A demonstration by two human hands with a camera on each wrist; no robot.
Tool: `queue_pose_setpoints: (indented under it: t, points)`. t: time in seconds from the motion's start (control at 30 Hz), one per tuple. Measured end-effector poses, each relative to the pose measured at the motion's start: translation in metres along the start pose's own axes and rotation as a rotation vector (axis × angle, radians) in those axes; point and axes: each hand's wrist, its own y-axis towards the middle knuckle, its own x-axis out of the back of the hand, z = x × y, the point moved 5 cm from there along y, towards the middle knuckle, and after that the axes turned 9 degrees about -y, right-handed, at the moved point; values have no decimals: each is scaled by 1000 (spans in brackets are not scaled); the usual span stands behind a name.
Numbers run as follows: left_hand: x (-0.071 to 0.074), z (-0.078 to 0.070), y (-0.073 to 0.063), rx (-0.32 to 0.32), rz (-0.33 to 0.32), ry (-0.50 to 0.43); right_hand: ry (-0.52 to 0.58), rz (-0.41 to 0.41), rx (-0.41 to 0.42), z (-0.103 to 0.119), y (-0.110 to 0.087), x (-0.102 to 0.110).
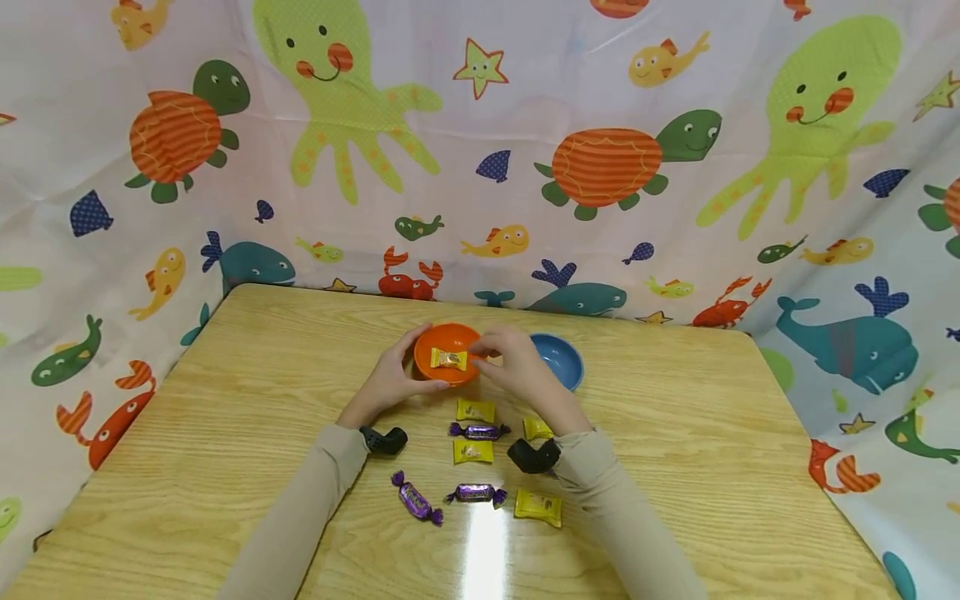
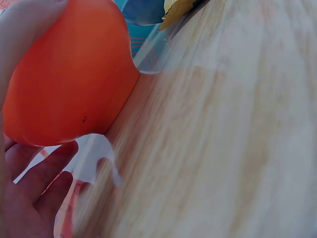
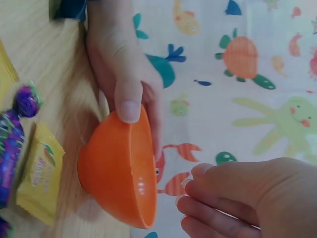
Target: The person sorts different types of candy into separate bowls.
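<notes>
At the left, the left hand [image 1: 390,375] holds 1 orange bowl [image 1: 446,337] near the far edge of the table [image 1: 675,400], thumb on the bowl's near side, fingers curved round it. 1 purple sweet [image 1: 416,498] lies toward the near edge. Inside the orange bowl is 1 yellow packet [image 1: 448,358]; nearer, 2 yellow packets [image 1: 476,411] alternate with 2 purple sweets [image 1: 476,493] in a column. The right hand [image 1: 513,360] is just beside the bowl's right rim, fingers loosely bent with a narrow gap, nothing visible between them. Rightmost, 2 more packets [image 1: 537,507] lie near the right wrist, and 1 blue bowl [image 1: 562,360] stands near the far edge.
</notes>
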Motion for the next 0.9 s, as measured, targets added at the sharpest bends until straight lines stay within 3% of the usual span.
queue_pose_setpoints:
  t: [0.2, 0.43, 0.67, 0.9]
  points:
    - [-1, 2, 0, -4, 2, -9, 59, -16, -24, 3, -35, -2]
    - [2, 1, 1, -12, -15, 16, 81, 70, 45, 13, -64, -20]
    - [1, 1, 1, -4, -2, -11, -9, 205, 57, 16, -81, -42]
    - [0, 0, 1, 7, -8, -10, -21, 225, 46, 18, -85, -49]
